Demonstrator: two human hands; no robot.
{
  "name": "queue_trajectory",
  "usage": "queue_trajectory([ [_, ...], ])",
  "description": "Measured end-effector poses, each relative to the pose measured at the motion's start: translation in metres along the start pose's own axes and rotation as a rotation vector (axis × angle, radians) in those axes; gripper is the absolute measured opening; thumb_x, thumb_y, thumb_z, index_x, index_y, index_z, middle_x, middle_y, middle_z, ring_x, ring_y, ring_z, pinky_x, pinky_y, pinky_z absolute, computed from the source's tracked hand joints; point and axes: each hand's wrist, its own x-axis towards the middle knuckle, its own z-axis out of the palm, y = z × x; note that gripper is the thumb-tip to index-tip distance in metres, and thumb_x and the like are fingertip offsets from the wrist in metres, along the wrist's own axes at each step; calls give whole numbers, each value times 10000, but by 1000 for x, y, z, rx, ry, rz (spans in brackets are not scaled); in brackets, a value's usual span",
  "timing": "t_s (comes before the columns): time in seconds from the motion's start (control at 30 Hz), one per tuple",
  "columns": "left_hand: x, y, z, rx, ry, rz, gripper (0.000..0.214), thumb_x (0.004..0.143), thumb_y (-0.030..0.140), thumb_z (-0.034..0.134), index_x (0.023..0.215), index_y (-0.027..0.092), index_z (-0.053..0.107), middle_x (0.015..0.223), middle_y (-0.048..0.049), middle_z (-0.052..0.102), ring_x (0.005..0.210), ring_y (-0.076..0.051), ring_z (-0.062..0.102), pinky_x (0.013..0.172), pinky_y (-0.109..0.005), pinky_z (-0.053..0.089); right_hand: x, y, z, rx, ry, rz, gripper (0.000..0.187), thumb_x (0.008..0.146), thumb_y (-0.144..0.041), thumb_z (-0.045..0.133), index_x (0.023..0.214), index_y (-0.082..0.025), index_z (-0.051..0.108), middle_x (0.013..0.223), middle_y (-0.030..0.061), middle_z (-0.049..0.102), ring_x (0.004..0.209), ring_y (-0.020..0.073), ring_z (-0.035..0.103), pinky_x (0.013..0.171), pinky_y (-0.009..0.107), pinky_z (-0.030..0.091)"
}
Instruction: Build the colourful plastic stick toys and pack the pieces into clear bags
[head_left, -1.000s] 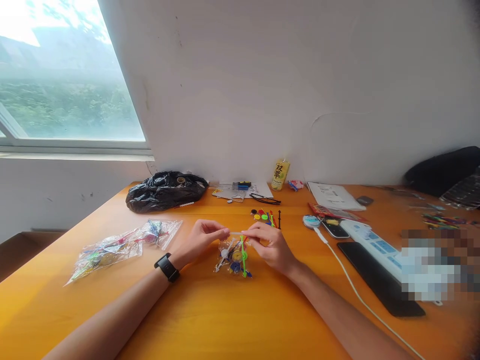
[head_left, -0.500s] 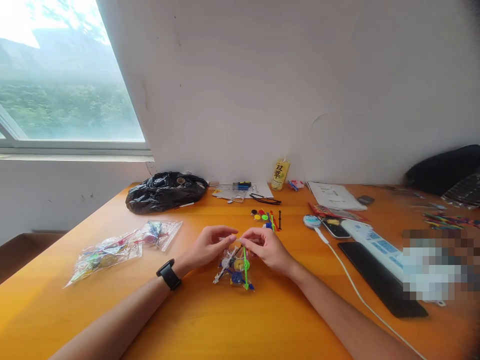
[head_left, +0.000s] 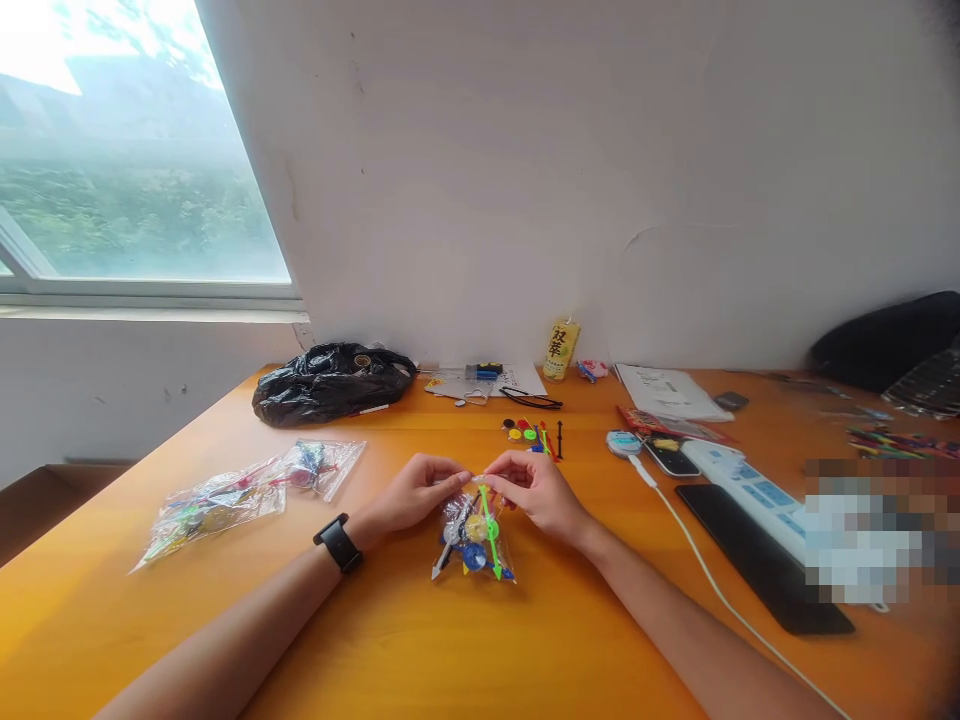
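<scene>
A small clear plastic bag (head_left: pixel 474 535) filled with coloured plastic parts, a green stick and blue and yellow discs among them, hangs over the orange table (head_left: pixel 465 650). My left hand (head_left: pixel 415 492), with a black watch on the wrist, pinches the bag's top edge from the left. My right hand (head_left: pixel 536 490) pinches the same edge from the right. The fingertips of both hands nearly meet above the bag.
Two more clear bags of parts (head_left: pixel 247 485) lie to the left. Loose coloured pieces (head_left: pixel 532 432) sit just beyond my hands. A black plastic bag (head_left: pixel 330 380), a yellow bottle (head_left: pixel 560 348), papers, a power strip (head_left: pixel 750 490), a white cable and a black slab (head_left: pixel 757 550) are around.
My hands have come closer together along the bag's top edge, and the bag now hangs lower and straighter, towards me.
</scene>
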Motion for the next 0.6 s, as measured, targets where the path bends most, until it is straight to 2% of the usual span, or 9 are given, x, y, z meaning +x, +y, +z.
queue_trajectory([
  [0.1, 1, -5, -3, 45, -10, 16, 507, 965, 583, 588, 835, 111, 719, 690, 0, 579, 633, -113, 425, 559, -217, 338, 0, 3, 0, -29, -3, -22, 311, 817, -461, 823, 877, -160, 771, 785, 38, 728, 663, 139, 618, 625, 262, 502],
  [0.3, -1, -2, -6, 56, 7, -21, 476, 952, 580, 618, 889, 122, 730, 761, -28, 671, 672, -132, 537, 589, -217, 397, 0, 4, -2, -55, -30, -5, 300, 824, -449, 814, 910, -162, 812, 802, 55, 757, 672, 157, 637, 643, 282, 509],
  [0.47, -3, 2, -5, 75, -73, 17, 482, 916, 589, 673, 925, 116, 764, 731, -44, 688, 641, -136, 549, 571, -229, 408, -3, 4, 0, -93, -84, -34, 264, 865, -428, 769, 939, -179, 821, 856, 57, 773, 736, 180, 671, 694, 297, 526],
  [0.53, -3, 1, -6, 84, -47, 11, 479, 924, 583, 667, 914, 112, 757, 715, -43, 681, 621, -132, 543, 557, -230, 405, -2, 2, -2, -162, -58, -68, 262, 905, -429, 720, 931, -183, 808, 844, 48, 761, 721, 175, 660, 676, 292, 515],
  [0.6, -1, -2, -9, 120, 37, 26, 456, 952, 563, 634, 902, 122, 738, 728, -38, 682, 622, -133, 552, 556, -231, 409, 0, 1, -6, -236, 16, -107, 272, 938, -436, 671, 927, -188, 783, 808, 36, 735, 684, 168, 640, 634, 285, 495],
])
